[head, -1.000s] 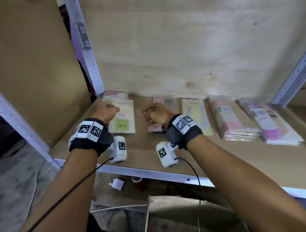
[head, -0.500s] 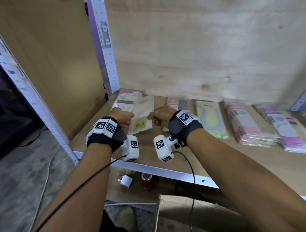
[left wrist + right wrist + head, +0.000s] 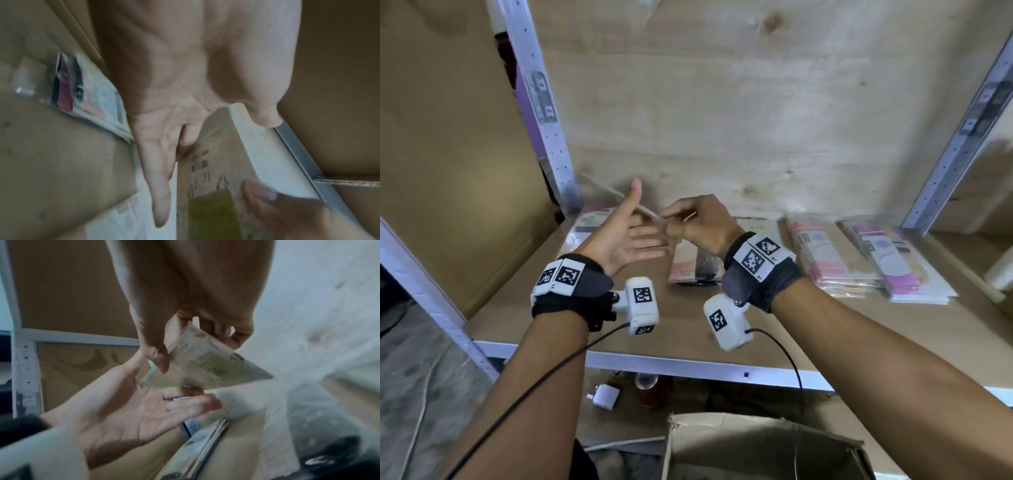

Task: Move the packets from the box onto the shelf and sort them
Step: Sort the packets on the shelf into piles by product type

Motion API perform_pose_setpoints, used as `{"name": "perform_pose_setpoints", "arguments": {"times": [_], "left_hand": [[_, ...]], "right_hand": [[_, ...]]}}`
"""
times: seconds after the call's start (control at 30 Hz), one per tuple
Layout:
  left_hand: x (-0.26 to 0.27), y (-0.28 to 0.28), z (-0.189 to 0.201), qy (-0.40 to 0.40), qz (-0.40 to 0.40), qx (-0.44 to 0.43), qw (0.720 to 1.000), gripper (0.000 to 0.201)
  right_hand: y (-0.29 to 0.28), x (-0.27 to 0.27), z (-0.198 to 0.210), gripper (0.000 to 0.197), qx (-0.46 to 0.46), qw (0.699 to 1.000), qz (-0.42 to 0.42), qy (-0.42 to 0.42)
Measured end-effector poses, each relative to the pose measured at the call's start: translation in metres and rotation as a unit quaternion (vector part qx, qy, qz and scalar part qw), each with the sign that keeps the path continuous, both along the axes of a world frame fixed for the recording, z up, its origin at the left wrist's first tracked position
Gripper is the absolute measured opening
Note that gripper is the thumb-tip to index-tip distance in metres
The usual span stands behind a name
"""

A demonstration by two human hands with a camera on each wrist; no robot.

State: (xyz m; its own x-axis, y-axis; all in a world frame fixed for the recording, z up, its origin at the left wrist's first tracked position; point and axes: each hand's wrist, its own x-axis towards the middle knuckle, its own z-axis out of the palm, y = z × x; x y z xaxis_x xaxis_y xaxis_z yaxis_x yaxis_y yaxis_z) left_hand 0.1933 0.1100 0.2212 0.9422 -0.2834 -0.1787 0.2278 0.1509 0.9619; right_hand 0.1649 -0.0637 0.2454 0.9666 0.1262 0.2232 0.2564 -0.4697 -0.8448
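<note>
My right hand (image 3: 683,219) pinches a flat packet with a green label (image 3: 207,365) by one end, above the left part of the wooden shelf (image 3: 571,308). In the head view the packet (image 3: 619,197) shows edge-on, slanting up to the left. My left hand (image 3: 635,236) lies open, palm up, fingers straight, just under and beside it; whether it touches the packet is unclear. Sorted packets lie along the shelf's back: a pale stack (image 3: 585,226) at far left, a pink-and-black one (image 3: 688,265), a green one (image 3: 758,226), a pink stack (image 3: 825,255) and a purple stack (image 3: 897,262).
An open cardboard box (image 3: 756,445) stands on the floor below the shelf's front edge. Metal uprights (image 3: 548,113) (image 3: 962,137) frame the bay and a plywood board backs it. A white plug (image 3: 604,397) and a small jar (image 3: 649,390) sit under the shelf.
Both hands have risen off the shelf. My right hand has lifted a green-labelled packet from the left pile, and my left hand has turned palm up and opened.
</note>
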Motion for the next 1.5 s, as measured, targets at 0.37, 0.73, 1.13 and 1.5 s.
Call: {"name": "perform_pose_setpoints", "arguments": {"times": [0.37,0.73,1.13,1.5], "left_hand": [[-0.017,-0.059,-0.011,-0.006,0.059,-0.085,0.995,0.049],[-0.014,-0.112,-0.029,-0.03,0.01,-0.025,0.999,0.037],[-0.002,-0.133,-0.042,-0.041,-0.179,0.064,0.981,0.039],[-0.014,-0.15,-0.042,-0.02,-0.102,-0.014,0.994,0.05]], "right_hand": [[-0.098,-0.041,-0.018,0.028,-0.044,0.996,-0.064,-0.042],[-0.181,-0.061,-0.053,0.026,0.145,0.972,-0.005,0.184],[-0.254,-0.06,-0.046,0.024,0.324,0.906,-0.266,0.059],[-0.238,-0.077,-0.047,0.035,0.413,0.888,-0.131,0.155]]}}
